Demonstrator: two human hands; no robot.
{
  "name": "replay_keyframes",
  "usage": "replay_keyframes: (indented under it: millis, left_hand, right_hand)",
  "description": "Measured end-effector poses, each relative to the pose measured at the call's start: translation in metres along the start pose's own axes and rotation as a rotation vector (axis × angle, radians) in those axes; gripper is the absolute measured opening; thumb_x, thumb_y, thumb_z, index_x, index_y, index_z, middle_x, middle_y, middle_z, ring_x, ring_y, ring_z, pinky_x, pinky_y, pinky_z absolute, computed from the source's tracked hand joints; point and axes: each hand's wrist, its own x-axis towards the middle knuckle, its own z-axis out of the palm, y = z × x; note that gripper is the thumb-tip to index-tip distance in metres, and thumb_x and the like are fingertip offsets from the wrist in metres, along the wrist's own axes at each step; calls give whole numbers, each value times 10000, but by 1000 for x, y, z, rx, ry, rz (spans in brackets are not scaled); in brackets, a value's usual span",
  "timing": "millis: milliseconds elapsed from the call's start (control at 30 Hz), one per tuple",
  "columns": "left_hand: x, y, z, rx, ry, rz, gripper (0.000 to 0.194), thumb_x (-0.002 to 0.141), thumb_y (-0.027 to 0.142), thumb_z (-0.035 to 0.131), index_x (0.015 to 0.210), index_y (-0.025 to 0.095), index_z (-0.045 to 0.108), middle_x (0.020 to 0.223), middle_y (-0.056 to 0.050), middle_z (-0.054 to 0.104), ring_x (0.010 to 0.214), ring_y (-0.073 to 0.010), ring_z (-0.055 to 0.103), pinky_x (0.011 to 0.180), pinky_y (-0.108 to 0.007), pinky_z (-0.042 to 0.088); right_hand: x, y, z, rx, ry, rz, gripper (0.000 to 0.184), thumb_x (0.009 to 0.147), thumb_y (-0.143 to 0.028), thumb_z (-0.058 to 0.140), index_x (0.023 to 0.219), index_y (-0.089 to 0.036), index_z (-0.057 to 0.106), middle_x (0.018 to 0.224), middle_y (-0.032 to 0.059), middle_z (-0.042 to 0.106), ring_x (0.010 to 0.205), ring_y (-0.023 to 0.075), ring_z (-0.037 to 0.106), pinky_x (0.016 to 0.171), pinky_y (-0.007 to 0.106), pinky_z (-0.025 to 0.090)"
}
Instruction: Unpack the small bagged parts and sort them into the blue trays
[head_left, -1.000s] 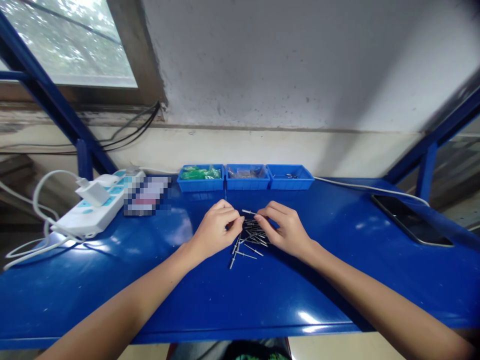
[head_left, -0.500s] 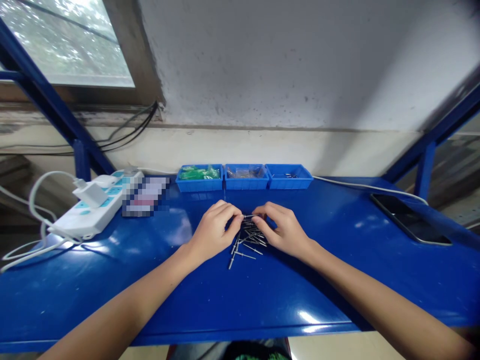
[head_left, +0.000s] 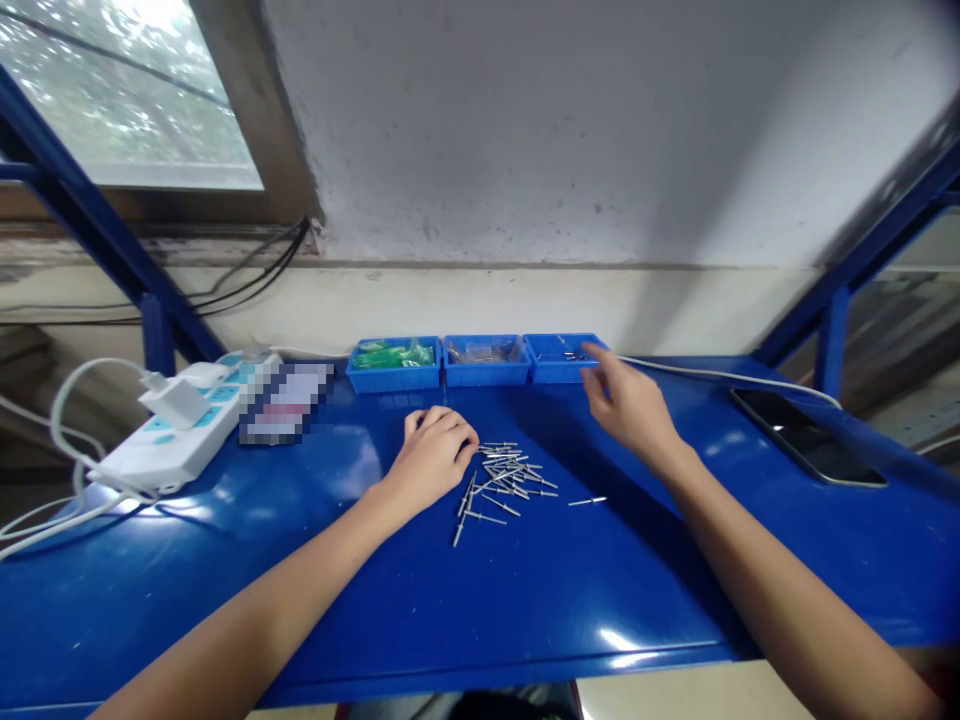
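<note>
A loose pile of silver pop rivets (head_left: 510, 475) lies on the blue table, and a single rivet (head_left: 588, 501) rests apart on its right. My left hand (head_left: 433, 452) is at the pile's upper left edge, fingers curled, thumb and forefinger closed at the end of a rivet (head_left: 491, 449). At the right blue bin (head_left: 555, 374), my right hand (head_left: 634, 405) hangs over the near right corner with its fingers apart and nothing visible in them. Several rivets (head_left: 574, 356) lie inside that bin.
The middle bin (head_left: 486, 374) holds parts in clear plastic, and the left bin (head_left: 395, 378) green packets. A white power strip (head_left: 176, 440) with cables and a partly blurred flat item (head_left: 285, 405) are on the left. On the right lies a black phone (head_left: 806, 435).
My right hand has left the pile and moved up and right to the right bin. My left hand stays beside the pile. A lone rivet now shows to the pile's right.
</note>
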Motion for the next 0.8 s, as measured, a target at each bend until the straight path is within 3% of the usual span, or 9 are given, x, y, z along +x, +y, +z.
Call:
replay_keyframes:
  millis: [133,233,333,433,500,567,667,800]
  left_hand:
    - [-5,2,-5,-17,35,-60,129,869,201,483,790,204,585,858,-17,647,971,-228,519,857,-425,313]
    - [-7,4,-11,-35,87,-102,109,867,202,480,812,208,574,882,-14,652,958,-223,525,840,-413,329]
    - [-7,8,-14,-51,131,-99,105,860,202,484,809,208,576,883,-17,653,938,-222,527,829,-408,346]
    - [-7,13,-14,-100,135,-49,111,863,201,477,811,204,576,862,-22,648,919,-215,529,813,-391,375]
    - [-8,16,-13,-141,138,-7,112,867,199,472,825,201,575,852,-28,641,915,-209,527,805,-377,397]
    - [-8,18,-13,-172,145,27,108,870,195,471,836,200,573,849,-30,635,918,-206,523,807,-371,411]
    - [-9,19,-13,-187,153,42,103,872,187,471,843,202,569,852,-29,630,919,-204,522,812,-374,418]
    - [-9,17,-13,-188,144,29,99,873,183,467,849,198,562,853,-31,623,927,-207,521,815,-380,420]
  right_hand:
    - [-25,-27,12,177,-221,-97,244,875,-220,360,844,-213,602,735,21,640,641,154,570,584,248,371]
    - [-36,-52,19,260,-261,-189,247,803,-164,337,598,-197,471,574,5,516,553,137,479,563,254,328]
    - [-42,-64,21,360,-245,-266,257,751,-144,311,503,-206,332,484,-5,394,490,129,382,538,265,298]
    - [-45,-67,20,420,-206,-290,259,747,-126,305,503,-208,337,488,-5,397,494,131,362,561,272,314]
    - [-46,-68,19,425,-187,-288,211,737,-114,326,589,-197,450,558,5,468,545,142,412,597,276,343]
    - [-46,-69,19,407,-212,-275,223,727,-123,366,836,-184,551,671,15,542,618,160,473,631,286,374]
    - [-48,-70,19,419,-284,-273,395,761,-152,370,1137,-186,489,760,16,590,673,178,524,662,305,403]
    - [-50,-65,24,502,-226,-171,279,822,-153,307,927,-201,562,642,-7,572,610,159,535,645,286,398]
